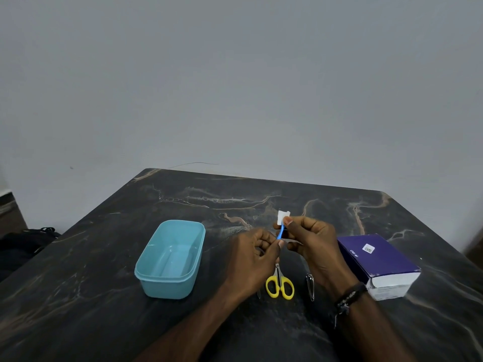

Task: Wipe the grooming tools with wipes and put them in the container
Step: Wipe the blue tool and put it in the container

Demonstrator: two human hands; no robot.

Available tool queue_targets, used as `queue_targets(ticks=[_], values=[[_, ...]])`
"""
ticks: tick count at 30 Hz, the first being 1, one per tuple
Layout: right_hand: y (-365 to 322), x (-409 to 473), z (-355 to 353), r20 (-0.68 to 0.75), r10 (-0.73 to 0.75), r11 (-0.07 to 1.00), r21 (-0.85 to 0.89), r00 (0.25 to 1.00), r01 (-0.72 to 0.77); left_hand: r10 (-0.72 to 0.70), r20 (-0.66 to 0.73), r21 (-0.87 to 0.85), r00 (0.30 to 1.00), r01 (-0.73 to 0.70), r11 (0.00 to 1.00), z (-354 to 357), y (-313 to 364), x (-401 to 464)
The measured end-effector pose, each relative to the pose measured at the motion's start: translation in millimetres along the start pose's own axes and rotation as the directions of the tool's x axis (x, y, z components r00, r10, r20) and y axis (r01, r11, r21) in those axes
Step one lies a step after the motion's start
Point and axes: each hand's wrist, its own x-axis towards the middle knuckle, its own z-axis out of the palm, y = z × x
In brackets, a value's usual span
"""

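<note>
My left hand pinches the lower end of a thin blue grooming tool above the dark marble table. My right hand pinches a small white wipe around the tool's upper end. Under my hands lie yellow-handled scissors and a metal nail clipper. A light blue plastic container stands open to the left with nothing visible inside.
A purple and white box lies at the right, close to my right wrist. A dark bag sits on the floor beyond the table's left edge. A grey wall rises behind the table.
</note>
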Motion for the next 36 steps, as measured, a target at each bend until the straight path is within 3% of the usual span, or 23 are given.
queue_targets(ticks=[7, 15, 19, 24, 29, 36], values=[[-0.3, -0.5, 0.3, -0.095, -0.046, 0.998, 0.030, 0.994, 0.049, -0.005, 0.029, -0.015, 1.000, 0.006, 1.000, 2.8, -2.2, -0.9], [0.0, 1.1, -2.5, -0.031, -0.001, 1.000, 0.006, 1.000, 0.001, -0.011, 0.007, -0.002, 1.000, 0.011, 1.000, 1.4, -1.5, -1.1], [2.7, 1.1, 0.2, -0.145, -0.056, 0.998, -0.021, 0.988, 0.053, -0.001, 0.018, -0.020, 1.000, 0.002, 1.000, 3.8, -1.9, -1.8], [-1.0, 2.6, -2.8, -0.314, -0.051, 0.994, 0.076, 0.948, 0.078, -0.022, -0.058, -0.030, 0.998, 0.020, 0.999, 4.2, -1.4, -0.9], [-2.7, -0.3, 1.0, -0.228, -0.023, 0.997, 0.070, 0.973, 0.040, -0.049, -0.177, -0.047, 0.983, 0.041, 0.998, 1.9, 1.4, 2.1], [-1.3, -1.7, 6.4, -0.133, -0.018, 0.998, 0.063, 0.991, 0.027, -0.045, -0.184, -0.014, 0.982, 0.043, 0.999, 1.5, 1.3, 1.6]])
